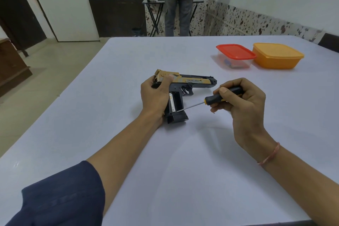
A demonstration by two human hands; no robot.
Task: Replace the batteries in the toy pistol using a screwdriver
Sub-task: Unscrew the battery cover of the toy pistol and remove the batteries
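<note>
A black and gold toy pistol lies on its side on the white table, barrel pointing right. Its grip compartment is uncovered, and one silver battery shows inside. My left hand grips the rear of the pistol and the left side of its handle. My right hand holds a black and yellow screwdriver by the handle. The metal tip touches the lower end of the battery inside the compartment.
At the back right stand a clear box with a red lid and an orange lidded box. A person stands at a folding table beyond the far edge. The table's left edge drops to the floor.
</note>
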